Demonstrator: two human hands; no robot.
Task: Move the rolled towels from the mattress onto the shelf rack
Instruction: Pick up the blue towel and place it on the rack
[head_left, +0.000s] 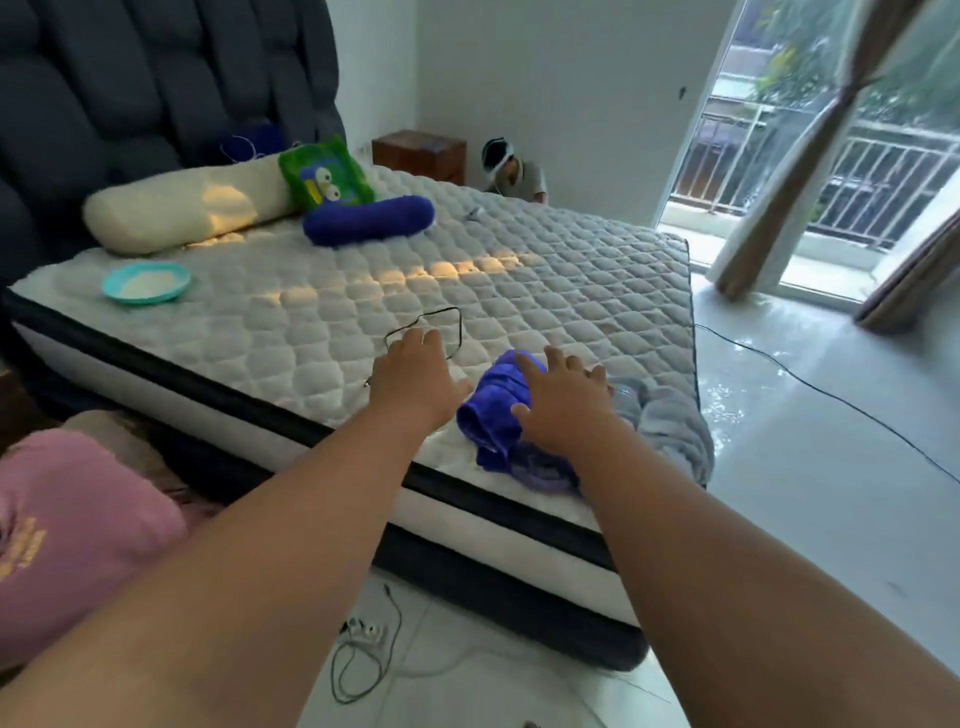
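A rolled purple towel (496, 410) lies near the front corner of the quilted mattress (322, 312). A lighter lilac towel (545, 470) sits under it at the edge, and a pale grey-blue towel (670, 421) lies to its right at the corner. My right hand (563, 402) hovers over the purple and grey towels with fingers spread, holding nothing. My left hand (415, 379) is stretched out just left of the purple towel, fingers apart, above the mattress. No shelf rack is in view.
A black cable (447, 317) loops on the mattress beyond my left hand. A teal plate (146, 281), a cream bolster (187, 210), a green cushion (324, 174) and a blue plush (369, 221) lie farther back. A person (511, 171) crouches behind the bed. Cables trail on the floor.
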